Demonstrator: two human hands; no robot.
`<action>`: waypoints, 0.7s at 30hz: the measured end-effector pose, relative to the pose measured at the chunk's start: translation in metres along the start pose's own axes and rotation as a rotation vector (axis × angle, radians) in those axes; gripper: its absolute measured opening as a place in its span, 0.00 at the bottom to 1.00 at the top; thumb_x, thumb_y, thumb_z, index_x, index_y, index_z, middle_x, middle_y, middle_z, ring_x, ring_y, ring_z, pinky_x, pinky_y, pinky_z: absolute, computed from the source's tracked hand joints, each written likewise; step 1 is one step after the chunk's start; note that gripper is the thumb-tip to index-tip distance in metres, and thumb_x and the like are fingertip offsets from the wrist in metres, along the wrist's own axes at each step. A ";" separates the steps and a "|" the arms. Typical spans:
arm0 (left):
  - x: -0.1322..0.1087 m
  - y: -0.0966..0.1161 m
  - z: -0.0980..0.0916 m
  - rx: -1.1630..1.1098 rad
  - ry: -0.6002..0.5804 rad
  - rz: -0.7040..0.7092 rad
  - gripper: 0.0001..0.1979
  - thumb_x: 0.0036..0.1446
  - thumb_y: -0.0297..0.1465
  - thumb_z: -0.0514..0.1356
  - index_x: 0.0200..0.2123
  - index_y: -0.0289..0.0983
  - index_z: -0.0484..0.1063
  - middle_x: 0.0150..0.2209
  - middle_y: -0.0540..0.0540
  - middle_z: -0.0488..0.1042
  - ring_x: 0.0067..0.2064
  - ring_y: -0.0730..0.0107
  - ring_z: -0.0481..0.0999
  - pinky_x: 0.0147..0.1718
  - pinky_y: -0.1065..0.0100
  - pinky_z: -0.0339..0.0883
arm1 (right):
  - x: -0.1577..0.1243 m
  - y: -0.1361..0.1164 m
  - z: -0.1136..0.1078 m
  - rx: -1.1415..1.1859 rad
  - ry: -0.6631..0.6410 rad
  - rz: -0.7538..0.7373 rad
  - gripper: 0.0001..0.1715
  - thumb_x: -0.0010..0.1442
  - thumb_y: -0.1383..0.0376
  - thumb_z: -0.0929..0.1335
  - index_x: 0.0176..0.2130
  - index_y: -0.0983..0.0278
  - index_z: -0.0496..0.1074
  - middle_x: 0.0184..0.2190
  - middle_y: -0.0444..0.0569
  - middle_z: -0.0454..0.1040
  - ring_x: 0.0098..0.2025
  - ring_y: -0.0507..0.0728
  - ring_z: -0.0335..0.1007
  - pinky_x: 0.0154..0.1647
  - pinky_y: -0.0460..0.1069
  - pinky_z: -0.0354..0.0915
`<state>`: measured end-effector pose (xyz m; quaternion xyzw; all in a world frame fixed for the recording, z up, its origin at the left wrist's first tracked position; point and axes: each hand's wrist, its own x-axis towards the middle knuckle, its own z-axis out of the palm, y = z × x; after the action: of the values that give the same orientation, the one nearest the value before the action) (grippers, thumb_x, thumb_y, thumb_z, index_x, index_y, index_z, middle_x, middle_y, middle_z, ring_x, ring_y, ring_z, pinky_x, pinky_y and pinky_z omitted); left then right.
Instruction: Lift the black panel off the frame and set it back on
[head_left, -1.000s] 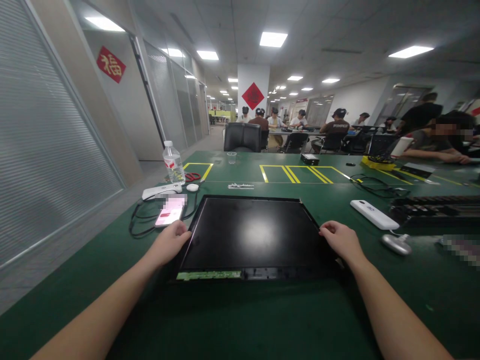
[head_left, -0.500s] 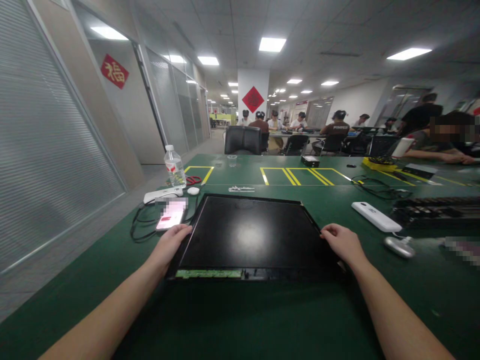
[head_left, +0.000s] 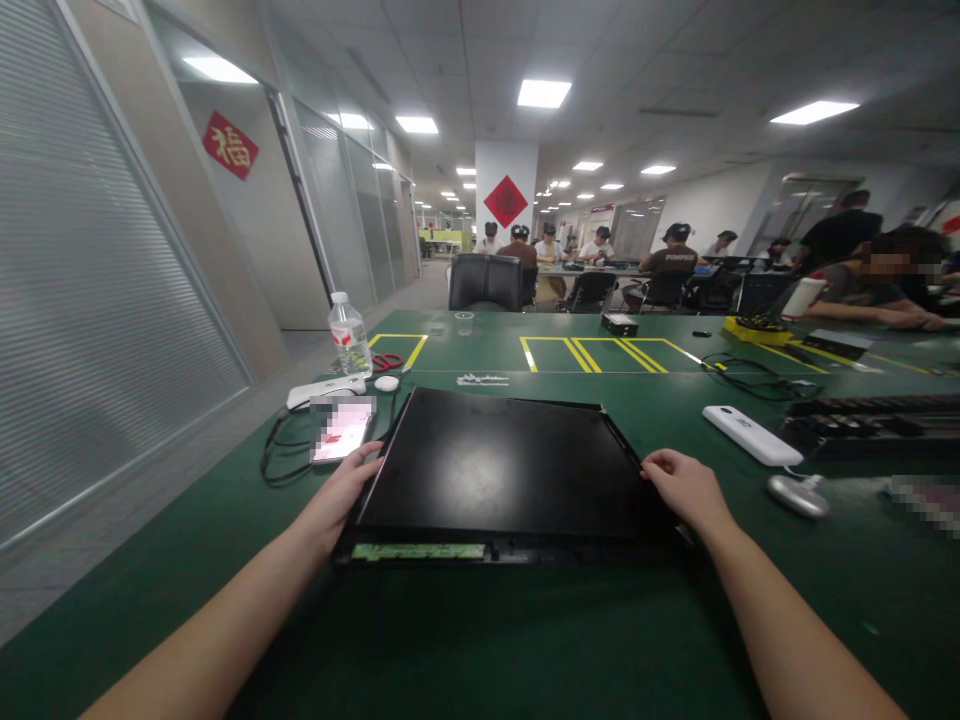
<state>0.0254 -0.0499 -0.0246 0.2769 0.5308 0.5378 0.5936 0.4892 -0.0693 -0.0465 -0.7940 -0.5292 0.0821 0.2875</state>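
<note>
At a green-topped work table (head_left: 525,640) in an open-plan workshop, you have a black panel (head_left: 502,465) taken by both sides. At far left stand a water bottle (head_left: 349,333) and a white power strip (head_left: 327,388), with a phone (head_left: 342,430) and a loop of black cable (head_left: 281,450) nearer to you. Your left hand (head_left: 341,490), just beside the phone, has its fingers curled round the panel's left edge, closed on it rather than spread flat. The panel lies straight in front of you at the middle of the table, with a green circuit strip (head_left: 418,551) bare along its near edge. Whether its far edge is raised off the mat cannot be told. Your right hand (head_left: 686,488) is closed over the right edge in the same way, knuckles up. Beyond it lie a white handset-shaped device (head_left: 752,434) and a silver mouse (head_left: 799,494), well apart from the panel. A co-worker (head_left: 862,285) leans over the far right end of the table. By the look of it, the work is at an early stage: the hold is made on both sides, and the panel has not left its place.
</note>
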 end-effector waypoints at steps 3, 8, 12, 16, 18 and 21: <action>-0.006 0.002 -0.001 0.053 -0.072 -0.006 0.36 0.45 0.20 0.68 0.57 0.45 0.64 0.22 0.52 0.78 0.19 0.59 0.79 0.19 0.63 0.75 | 0.001 0.001 0.000 0.004 -0.003 0.000 0.12 0.52 0.60 0.65 0.30 0.58 0.78 0.29 0.46 0.79 0.33 0.58 0.73 0.31 0.50 0.61; -0.016 0.007 0.003 0.118 -0.124 0.009 0.33 0.43 0.20 0.70 0.53 0.40 0.67 0.28 0.48 0.82 0.23 0.62 0.81 0.22 0.66 0.75 | 0.000 0.001 0.000 -0.001 -0.022 0.009 0.12 0.53 0.59 0.65 0.31 0.58 0.78 0.30 0.46 0.79 0.34 0.58 0.74 0.32 0.50 0.62; -0.019 0.009 0.004 0.172 -0.125 0.017 0.25 0.45 0.23 0.71 0.47 0.38 0.71 0.34 0.44 0.83 0.27 0.62 0.82 0.25 0.67 0.76 | 0.000 0.001 0.000 0.000 -0.009 -0.014 0.12 0.53 0.59 0.65 0.30 0.58 0.77 0.29 0.46 0.79 0.33 0.58 0.73 0.32 0.50 0.61; -0.015 0.009 -0.003 0.236 -0.153 0.039 0.24 0.43 0.29 0.73 0.45 0.38 0.73 0.37 0.43 0.84 0.31 0.61 0.83 0.29 0.67 0.76 | 0.000 0.001 0.000 -0.021 -0.005 -0.018 0.12 0.53 0.59 0.65 0.30 0.58 0.77 0.29 0.46 0.79 0.33 0.58 0.73 0.32 0.50 0.61; -0.013 0.009 -0.006 0.254 -0.174 0.063 0.24 0.42 0.31 0.74 0.44 0.38 0.74 0.39 0.43 0.84 0.34 0.61 0.83 0.31 0.67 0.76 | 0.000 0.000 0.000 -0.019 -0.010 -0.018 0.12 0.53 0.59 0.65 0.30 0.58 0.77 0.29 0.45 0.79 0.33 0.57 0.73 0.32 0.50 0.61; -0.012 0.010 -0.008 0.268 -0.173 0.074 0.24 0.40 0.31 0.74 0.43 0.37 0.75 0.41 0.42 0.83 0.36 0.61 0.83 0.34 0.66 0.76 | -0.001 0.000 0.000 -0.024 -0.010 -0.020 0.12 0.54 0.60 0.64 0.30 0.58 0.77 0.29 0.45 0.79 0.33 0.57 0.72 0.32 0.50 0.61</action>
<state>0.0167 -0.0605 -0.0139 0.4180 0.5342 0.4578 0.5748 0.4888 -0.0705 -0.0465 -0.7917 -0.5395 0.0769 0.2760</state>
